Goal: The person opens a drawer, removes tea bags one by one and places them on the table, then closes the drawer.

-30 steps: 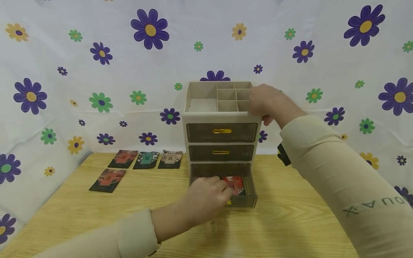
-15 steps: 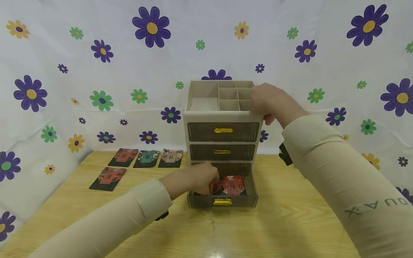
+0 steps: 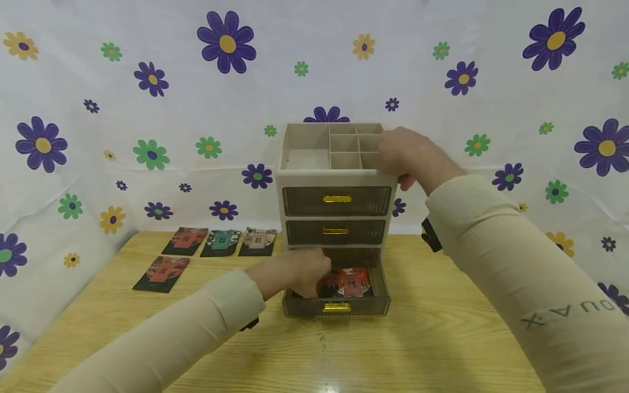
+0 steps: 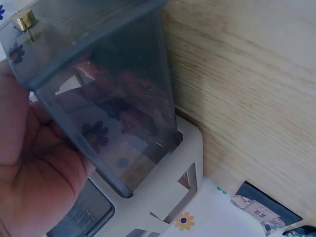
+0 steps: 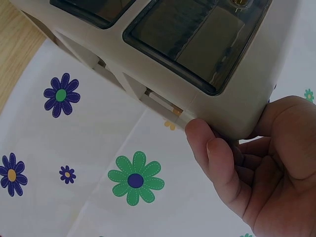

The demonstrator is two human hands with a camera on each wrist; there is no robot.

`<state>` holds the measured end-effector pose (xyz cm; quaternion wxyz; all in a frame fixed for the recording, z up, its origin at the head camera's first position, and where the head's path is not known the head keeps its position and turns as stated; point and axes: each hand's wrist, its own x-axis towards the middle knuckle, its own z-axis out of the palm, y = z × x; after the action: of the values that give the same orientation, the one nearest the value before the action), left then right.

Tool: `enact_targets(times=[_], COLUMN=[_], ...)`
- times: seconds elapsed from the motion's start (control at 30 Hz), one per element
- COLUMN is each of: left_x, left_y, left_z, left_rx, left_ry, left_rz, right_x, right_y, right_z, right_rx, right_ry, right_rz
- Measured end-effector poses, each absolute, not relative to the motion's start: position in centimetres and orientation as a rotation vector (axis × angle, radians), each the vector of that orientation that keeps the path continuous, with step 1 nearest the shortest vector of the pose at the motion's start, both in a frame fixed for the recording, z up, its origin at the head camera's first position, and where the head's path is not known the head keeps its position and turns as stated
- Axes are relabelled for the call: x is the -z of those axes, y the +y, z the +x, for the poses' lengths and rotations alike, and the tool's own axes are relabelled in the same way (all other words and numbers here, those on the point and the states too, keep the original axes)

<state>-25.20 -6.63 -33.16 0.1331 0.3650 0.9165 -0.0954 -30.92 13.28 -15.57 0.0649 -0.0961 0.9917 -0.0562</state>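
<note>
A cream organizer with smoky drawers stands on the table, its bottom drawer pulled out. My left hand reaches down into the left part of that drawer, fingers bent downward. Its fingertips are hidden in the head view and blurred behind the drawer wall in the left wrist view, so I cannot tell whether they pinch anything. A red and black packet lies in the right part of the drawer. My right hand grips the organizer's upper right corner, thumb and fingers on either side.
Several flat packets lie left of the organizer: a red one, a teal one, a beige one and another red one nearer. A flower-printed cloth hangs behind the wooden table.
My left hand has moved from above the drawer's front edge to the left and down into the drawer, uncovering the gold handle. The right hand has kept its grip on the organizer.
</note>
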Motion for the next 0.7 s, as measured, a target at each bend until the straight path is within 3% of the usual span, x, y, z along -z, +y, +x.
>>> enact_targets(times=[0.43, 0.7], left_x=[32.9, 29.7], left_y=[-8.3, -10.0], left_z=[-24.9, -22.9], left_rx=[-0.073, -0.152], left_ry=[2.702, 2.926], left_rz=[1.185, 1.278], right_x=[16.0, 15.7], right_y=[13.3, 13.4], right_z=[-31.1, -31.0], right_rx=[0.199, 0.211], right_ry=[2.998, 2.984], right_rz=[-0.305, -0.304])
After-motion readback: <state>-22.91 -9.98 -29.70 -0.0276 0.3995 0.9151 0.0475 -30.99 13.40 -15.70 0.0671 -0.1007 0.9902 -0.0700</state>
